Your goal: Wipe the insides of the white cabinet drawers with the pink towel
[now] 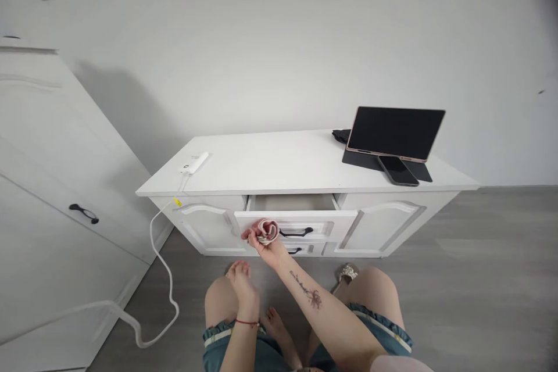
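Right hand (269,251) clamped on rolled pink-and-white cloth (267,231), before the pulled-out drawer (344,220); contact with its front unclear. Left hand (240,283) loose, unclenched, by the left knee (217,302); fingertips slightly blurred. Drawer floor hidden. Dark item (340,136) half behind tablet (396,133), unidentifiable. White cable (170,279) cut off at left edge

I see a white sideboard (261,163), rear edge along a pale wall (270,40); a soft shadow (120,99) marks the wall near the rear-left corner. White wardrobe (56,145): beside the left edge. Grey wood-grain flooring (488,279): extends beyond the right edge.
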`<state>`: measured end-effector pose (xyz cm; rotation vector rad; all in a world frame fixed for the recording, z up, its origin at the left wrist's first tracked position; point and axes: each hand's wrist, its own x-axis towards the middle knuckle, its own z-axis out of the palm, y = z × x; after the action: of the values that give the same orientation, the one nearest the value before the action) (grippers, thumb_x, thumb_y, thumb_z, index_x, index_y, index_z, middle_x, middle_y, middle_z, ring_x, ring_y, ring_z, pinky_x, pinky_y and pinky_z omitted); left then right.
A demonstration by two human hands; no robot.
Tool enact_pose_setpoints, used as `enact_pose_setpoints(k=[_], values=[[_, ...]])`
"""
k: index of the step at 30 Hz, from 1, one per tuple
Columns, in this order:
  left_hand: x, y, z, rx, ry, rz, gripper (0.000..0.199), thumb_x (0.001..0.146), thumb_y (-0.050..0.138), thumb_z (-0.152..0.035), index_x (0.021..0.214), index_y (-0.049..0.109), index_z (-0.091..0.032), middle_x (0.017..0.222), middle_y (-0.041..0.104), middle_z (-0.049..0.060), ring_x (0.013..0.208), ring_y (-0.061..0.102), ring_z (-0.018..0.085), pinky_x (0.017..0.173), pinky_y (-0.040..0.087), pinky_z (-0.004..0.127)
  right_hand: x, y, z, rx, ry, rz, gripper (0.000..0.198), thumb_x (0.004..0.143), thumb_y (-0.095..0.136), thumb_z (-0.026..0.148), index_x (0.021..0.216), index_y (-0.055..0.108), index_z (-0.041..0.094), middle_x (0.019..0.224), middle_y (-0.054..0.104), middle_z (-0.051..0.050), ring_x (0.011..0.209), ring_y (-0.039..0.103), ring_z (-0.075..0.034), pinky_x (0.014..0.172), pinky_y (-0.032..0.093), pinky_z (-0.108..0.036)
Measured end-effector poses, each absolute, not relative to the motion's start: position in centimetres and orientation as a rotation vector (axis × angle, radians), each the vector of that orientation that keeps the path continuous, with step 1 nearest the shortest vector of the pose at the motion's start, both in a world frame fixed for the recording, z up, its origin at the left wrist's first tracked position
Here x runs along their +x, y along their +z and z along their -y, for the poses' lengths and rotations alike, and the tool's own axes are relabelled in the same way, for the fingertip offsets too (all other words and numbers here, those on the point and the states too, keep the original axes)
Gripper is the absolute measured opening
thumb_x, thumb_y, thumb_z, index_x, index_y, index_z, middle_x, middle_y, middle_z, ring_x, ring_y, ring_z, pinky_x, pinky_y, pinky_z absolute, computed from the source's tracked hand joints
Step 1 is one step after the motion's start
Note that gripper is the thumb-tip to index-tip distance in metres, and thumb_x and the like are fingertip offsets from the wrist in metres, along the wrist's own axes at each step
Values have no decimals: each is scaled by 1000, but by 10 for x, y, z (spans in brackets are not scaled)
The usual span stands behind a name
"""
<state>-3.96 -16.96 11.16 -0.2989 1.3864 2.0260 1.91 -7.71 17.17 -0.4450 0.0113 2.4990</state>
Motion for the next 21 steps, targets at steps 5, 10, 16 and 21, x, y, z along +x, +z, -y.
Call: enact_pose_setpoints(k=[5, 10, 16, 21], values=[[-23, 121, 125, -340, 1774, -1134, 18, 81, 48, -6, 69, 54, -17, 71, 59, 5, 62, 60, 13, 64, 50, 26, 67, 192, 67, -245, 2550, -565, 17, 88, 38, 10, 95, 54, 10, 89, 57, -5, 84, 61, -8, 70, 56, -17], [9, 132, 94, -239, 1626, -803, 24, 89, 46, -21, 68, 58, -16, 70, 62, 7, 65, 62, 16, 68, 54, 32, 135, 181, 47, -75, 2532, -571, 23, 76, 41, 0, 93, 46, 15, 88, 52, 0, 81, 61, -6, 73, 59, -18], [23, 136, 87, -144, 1662, -746, 16, 84, 53, -16, 70, 62, -19, 72, 65, 2, 69, 62, 13, 81, 51, 34, 214, 175, 22, 4, 2476, -423, 31, 73, 44, -2, 101, 46, 12, 92, 52, -1, 84, 62, -7, 76, 59, -20], [24, 131, 85, -34, 1678, -859, 8, 73, 70, -15, 69, 64, -18, 73, 68, 1, 71, 63, 12, 87, 49, 36, 253, 172, 18, -94, 2344, -543, 32, 72, 43, -2, 100, 49, 12, 94, 53, -3, 83, 63, -8, 75, 58, -21]])
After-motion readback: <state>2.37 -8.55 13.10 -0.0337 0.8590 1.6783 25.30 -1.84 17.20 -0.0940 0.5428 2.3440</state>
